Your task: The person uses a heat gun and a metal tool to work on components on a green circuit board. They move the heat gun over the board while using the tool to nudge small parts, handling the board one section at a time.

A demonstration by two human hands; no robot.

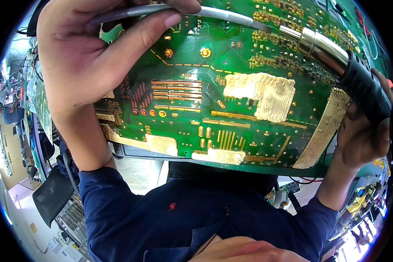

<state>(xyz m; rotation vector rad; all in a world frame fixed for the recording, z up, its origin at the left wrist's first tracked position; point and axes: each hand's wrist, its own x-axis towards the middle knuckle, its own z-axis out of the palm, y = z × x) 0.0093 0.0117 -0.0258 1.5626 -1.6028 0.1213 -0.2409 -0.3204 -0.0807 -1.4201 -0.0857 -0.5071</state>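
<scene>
A large green circuit board (185, 73) with gold traces and rows of small components lies in front of me. My left hand (85, 54) is closed around the handle of a slim metal knife (225, 15). Its flat, narrow blade tip is at the small components near the board's far right part. My right hand (362, 135) grips a hot-air handpiece (321, 46) by its black handle. The steel nozzle points left, close beside the knife tip. Whether the tip touches a component, I cannot tell.
Cream ribbed patches (275, 98) cover parts of the board, and a long cream strip (321, 131) runs along its right side. A green mat (358, 13) extends behind. A black chair (54, 196) stands at left. Cluttered boards and parts (358, 205) fill the lower right.
</scene>
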